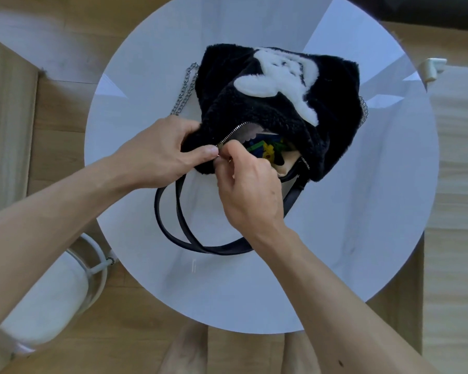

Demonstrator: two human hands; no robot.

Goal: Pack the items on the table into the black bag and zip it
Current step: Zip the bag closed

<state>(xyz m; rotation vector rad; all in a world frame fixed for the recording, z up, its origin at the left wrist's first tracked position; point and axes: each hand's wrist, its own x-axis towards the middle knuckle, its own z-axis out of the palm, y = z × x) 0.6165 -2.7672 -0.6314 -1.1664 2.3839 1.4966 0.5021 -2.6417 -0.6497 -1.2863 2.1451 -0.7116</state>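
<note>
1. Wooden floor (63, 109) surrounds a round white tabletop (362, 211). A white padded stool (49, 292) stands at its lower-left edge.
2. Task item: the black bag (254, 109), a fluffy fabric with a white patch (278, 76), lies on its side on the far half of the tabletop. Its mouth faces the person.
3. Left hand (157, 152): the fingers are curled round the left end of the black bag. The thumb presses the fleece just beside the end of the zipper (233, 132).
4. Right hand (249, 190): the fingers are bunched tight, pinching the zipper pull (220, 157) at the left end of the opening, touching the left thumb. Only a glint of metal shows between the fingertips.
5. Two dark straps (219, 250) loop from the mouth toward the person and lie flat on the tabletop, passing under the right wrist.
6. A metal chain (185, 87) trails along the left side of the bag.
7. The zipper stands open along nearly the whole mouth, with cream lining (287, 167) exposed.
8. Small yellow, green and blue items (268, 152) sit inside the opening. What they are cannot be told.
</note>
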